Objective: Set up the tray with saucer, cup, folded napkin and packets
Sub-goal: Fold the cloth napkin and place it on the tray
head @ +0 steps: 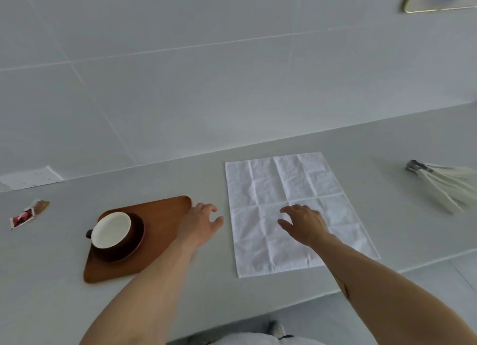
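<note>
Brown tray (165, 215), white creased napkin (291, 215), red-and-brown packets (27, 214).

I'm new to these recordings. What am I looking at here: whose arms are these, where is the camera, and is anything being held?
There is no machine: a person wears a camera on the head, looking down at their own bare arms over a grey counter. The left hand hovers by the edge of a wooden tray, which carries a cup on a dark saucer. The right hand is over an unfolded white napkin. Two packets lie far left. Both hands are open and hold nothing.
</note>
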The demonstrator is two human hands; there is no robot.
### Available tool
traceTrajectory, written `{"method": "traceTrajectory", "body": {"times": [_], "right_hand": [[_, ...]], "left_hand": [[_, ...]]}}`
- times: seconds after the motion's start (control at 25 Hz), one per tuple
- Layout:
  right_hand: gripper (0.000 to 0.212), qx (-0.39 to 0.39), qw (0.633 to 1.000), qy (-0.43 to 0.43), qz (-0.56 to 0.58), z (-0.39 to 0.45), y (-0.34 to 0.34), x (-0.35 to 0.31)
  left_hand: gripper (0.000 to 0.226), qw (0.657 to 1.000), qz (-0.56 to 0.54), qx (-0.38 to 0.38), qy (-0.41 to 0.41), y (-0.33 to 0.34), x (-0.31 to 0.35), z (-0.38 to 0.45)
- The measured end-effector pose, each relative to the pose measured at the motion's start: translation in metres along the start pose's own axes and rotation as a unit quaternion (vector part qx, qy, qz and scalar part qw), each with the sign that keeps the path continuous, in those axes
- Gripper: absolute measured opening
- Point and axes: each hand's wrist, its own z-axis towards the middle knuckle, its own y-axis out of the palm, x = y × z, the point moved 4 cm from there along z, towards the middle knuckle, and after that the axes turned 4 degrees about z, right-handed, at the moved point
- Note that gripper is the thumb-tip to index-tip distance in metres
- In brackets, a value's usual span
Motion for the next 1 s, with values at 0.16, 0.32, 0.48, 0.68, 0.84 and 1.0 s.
{"method": "traceTrajectory", "body": {"times": [0.16, 0.32, 0.48, 0.68, 0.84, 1.0], "right_hand": [[0.044, -0.009, 0.999, 0.039, 0.011, -0.028, -0.001, 0.059], [0.044, -0.024, 0.998, 0.06, 0.003, -0.05, 0.008, 0.102], [0.052, -0.045, 0.997, 0.06, -0.02, -0.073, 0.027, 0.137], [0.055, -0.043, 0.995, 0.083, -0.024, -0.093, 0.053, 0.163], [0.068, -0.021, 0.995, 0.074, -0.059, -0.115, 0.065, 0.163], [0.091, -0.028, 0.995, 0.031, -0.095, -0.146, 0.077, 0.168]], "left_hand": [[0.051, 0.997, -0.004, -0.051, 0.05, 0.046, 0.069, 0.001], [0.058, 0.993, 0.011, -0.086, 0.083, 0.082, 0.095, -0.014], [0.065, 0.99, 0.054, -0.063, 0.116, 0.105, 0.084, -0.042], [0.046, 0.977, 0.114, -0.036, 0.178, 0.116, 0.054, -0.071], [0.038, 0.966, 0.142, 0.001, 0.217, 0.116, 0.049, -0.085], [0.058, 0.959, 0.164, 0.015, 0.232, 0.123, 0.04, -0.114]]}}
